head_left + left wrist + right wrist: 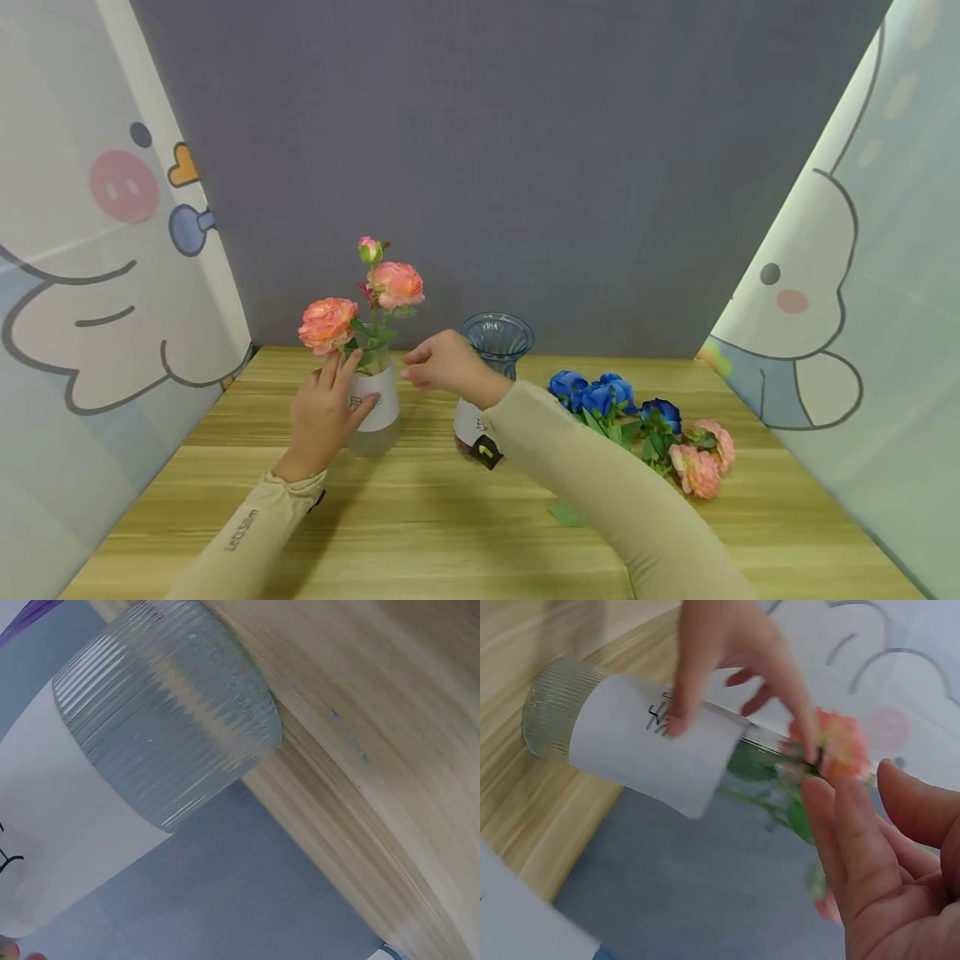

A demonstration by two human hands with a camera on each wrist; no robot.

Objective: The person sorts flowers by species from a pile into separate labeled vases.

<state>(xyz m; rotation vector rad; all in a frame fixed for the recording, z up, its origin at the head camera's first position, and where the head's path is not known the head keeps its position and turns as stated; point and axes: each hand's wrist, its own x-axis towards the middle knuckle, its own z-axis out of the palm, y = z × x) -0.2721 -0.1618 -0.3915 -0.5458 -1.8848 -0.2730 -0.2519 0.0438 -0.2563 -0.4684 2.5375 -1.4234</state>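
1. The ribbed clear vase (375, 439) is standing upright on the counter (420, 537), a white paper label (387, 392) wrapping its middle.
2. Two coral blooms (327, 325) and a bud (369, 252) are rising above its rim; their spreading heads could be making it top-heavy.
3. The left hand (322, 412) is steadying the vase, thumb lying on the label, fingers spreading fairly straight towards the rim. Pressing hard this high could tip the glass or wrinkle the paper.
4. The right hand (450, 365) is hovering just beside the vase, fingers sitting close together, thumb slightly apart, nothing showing between them. A careless reach could snag a leaf.
5. The blue vase (498, 335) is standing near, partly behind the right sleeve (600, 475); a swinging elbow could topple it.
6. Blue flowers (600, 393) and pink flowers (697, 471) are lying further right; that sleeve could drag them.
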